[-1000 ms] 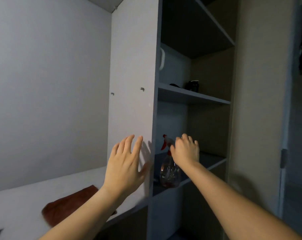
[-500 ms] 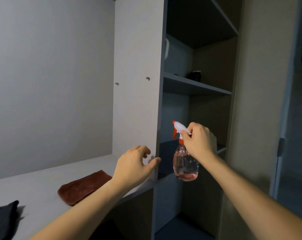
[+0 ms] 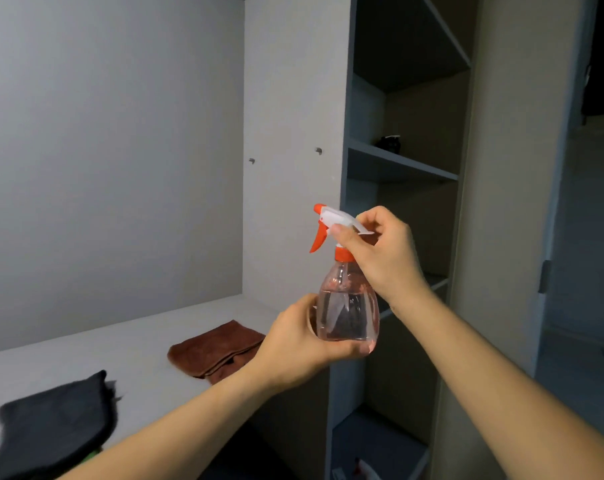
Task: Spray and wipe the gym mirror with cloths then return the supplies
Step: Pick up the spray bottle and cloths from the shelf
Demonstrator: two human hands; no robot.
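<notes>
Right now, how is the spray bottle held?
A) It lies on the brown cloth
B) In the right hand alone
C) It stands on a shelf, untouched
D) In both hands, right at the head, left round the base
D: the right hand pinches the spray bottle at its white head, and the left hand curls round its base.

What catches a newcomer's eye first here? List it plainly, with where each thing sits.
The clear spray bottle with its orange trigger, held up mid-frame: the right hand grips its head and the left hand cups its base. Below and to the left, a folded brown cloth lies on the grey counter, with a dark cloth nearer the bottom-left corner. Open shelves rise behind the bottle.
</notes>
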